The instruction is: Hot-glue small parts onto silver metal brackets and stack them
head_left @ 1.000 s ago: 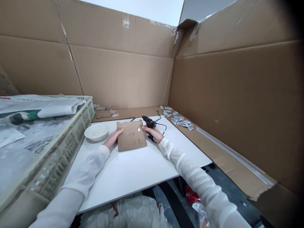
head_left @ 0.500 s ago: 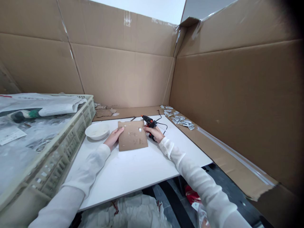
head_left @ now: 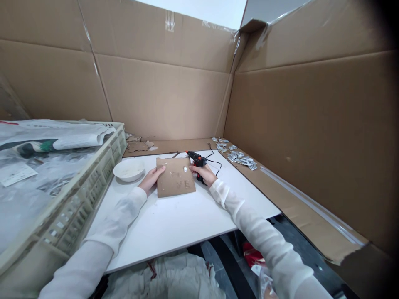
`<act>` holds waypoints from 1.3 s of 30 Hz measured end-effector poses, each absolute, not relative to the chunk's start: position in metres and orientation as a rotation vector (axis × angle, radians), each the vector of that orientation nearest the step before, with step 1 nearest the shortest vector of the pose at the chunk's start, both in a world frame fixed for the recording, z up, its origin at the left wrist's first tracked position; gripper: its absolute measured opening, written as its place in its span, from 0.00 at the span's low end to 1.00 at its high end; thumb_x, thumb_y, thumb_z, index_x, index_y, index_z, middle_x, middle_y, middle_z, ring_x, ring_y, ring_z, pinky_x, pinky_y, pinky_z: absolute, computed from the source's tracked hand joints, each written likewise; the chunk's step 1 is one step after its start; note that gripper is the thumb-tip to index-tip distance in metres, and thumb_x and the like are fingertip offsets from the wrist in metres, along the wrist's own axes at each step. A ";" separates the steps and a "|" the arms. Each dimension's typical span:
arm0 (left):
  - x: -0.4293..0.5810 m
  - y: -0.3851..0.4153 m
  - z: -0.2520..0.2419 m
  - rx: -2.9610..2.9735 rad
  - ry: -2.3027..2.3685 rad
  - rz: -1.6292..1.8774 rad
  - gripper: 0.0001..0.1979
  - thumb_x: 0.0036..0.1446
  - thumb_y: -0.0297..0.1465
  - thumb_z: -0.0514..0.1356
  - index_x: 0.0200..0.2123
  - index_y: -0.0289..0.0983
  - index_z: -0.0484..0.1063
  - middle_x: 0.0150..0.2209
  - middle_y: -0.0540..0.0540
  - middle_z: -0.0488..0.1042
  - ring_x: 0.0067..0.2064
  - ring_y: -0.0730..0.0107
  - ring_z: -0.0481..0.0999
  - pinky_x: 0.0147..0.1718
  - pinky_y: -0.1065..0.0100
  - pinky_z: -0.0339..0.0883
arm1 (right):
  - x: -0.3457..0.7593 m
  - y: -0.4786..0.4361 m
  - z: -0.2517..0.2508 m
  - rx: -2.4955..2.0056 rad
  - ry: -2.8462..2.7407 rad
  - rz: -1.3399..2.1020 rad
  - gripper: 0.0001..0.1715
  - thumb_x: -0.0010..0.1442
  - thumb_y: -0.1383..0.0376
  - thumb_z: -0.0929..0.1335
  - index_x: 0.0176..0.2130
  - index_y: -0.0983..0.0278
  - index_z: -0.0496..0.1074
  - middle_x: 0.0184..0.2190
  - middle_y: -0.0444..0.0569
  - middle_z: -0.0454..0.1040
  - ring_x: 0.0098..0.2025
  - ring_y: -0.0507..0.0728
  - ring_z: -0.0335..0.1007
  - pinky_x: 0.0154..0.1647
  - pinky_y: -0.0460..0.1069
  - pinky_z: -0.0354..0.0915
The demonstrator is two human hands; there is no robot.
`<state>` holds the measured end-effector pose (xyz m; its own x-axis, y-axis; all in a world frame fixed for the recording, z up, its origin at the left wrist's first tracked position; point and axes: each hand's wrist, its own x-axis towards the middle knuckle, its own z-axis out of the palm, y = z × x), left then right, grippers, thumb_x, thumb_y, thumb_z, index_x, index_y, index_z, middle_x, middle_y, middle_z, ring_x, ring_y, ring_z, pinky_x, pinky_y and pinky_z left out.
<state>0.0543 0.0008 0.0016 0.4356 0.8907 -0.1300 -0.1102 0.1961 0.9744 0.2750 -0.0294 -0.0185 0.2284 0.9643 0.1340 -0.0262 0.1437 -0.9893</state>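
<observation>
My left hand (head_left: 152, 178) grips the left edge of a square cardboard piece (head_left: 171, 182), thumb on its face. Clear raised marks, some shaped like letters, show on the cardboard, and a small white blob (head_left: 185, 169) sits near its right edge. At that right edge, my right hand (head_left: 205, 173) has its fingers wrapped round a black and orange hot glue gun (head_left: 195, 157), whose nozzle points up and left. Its thumb and finger lie close to the cardboard; whether they touch it I cannot tell. The glue gun's black cord (head_left: 214, 161) trails behind it.
A white bowl (head_left: 128, 171) stands on the white table (head_left: 174, 224), left of the cardboard. A cream plastic crate (head_left: 107, 162) with plastic bags lies at the left. Several small shiny packets (head_left: 241, 159) rest on the cardboard ledge at the right. Tall cardboard walls (head_left: 162, 95) enclose the table.
The whole view has shifted slightly. Both hands keep their hold on the cardboard piece and the hot glue gun, with no clear movement between them.
</observation>
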 end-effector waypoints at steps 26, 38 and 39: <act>0.052 0.006 -0.001 1.193 0.787 0.805 0.20 0.48 0.40 0.61 0.43 0.37 0.69 0.43 0.43 0.74 0.43 0.64 0.73 0.45 0.66 0.66 | 0.276 -0.029 -0.022 -1.178 -1.072 0.959 0.14 0.42 0.62 0.71 0.29 0.66 0.67 0.25 0.43 0.67 0.25 0.48 0.61 0.27 0.45 0.59; 0.051 0.005 0.000 1.201 0.800 0.802 0.19 0.50 0.40 0.59 0.45 0.37 0.69 0.45 0.43 0.73 0.46 0.63 0.72 0.45 0.66 0.66 | 0.274 -0.030 -0.018 -1.180 -1.041 0.954 0.12 0.42 0.63 0.71 0.28 0.66 0.67 0.24 0.43 0.66 0.24 0.48 0.61 0.26 0.44 0.59; 0.051 0.005 0.000 1.202 0.797 0.805 0.19 0.50 0.40 0.59 0.45 0.38 0.69 0.45 0.43 0.73 0.46 0.63 0.72 0.45 0.66 0.66 | 0.274 -0.030 -0.018 -1.179 -1.037 0.952 0.12 0.42 0.63 0.71 0.28 0.66 0.67 0.24 0.43 0.66 0.24 0.48 0.61 0.26 0.44 0.59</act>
<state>0.0513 0.0053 0.0003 0.4918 0.8652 -0.0979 -0.1061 0.1711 0.9795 0.2741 -0.0301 -0.0181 0.2584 0.9580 0.1247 -0.0430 0.1404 -0.9892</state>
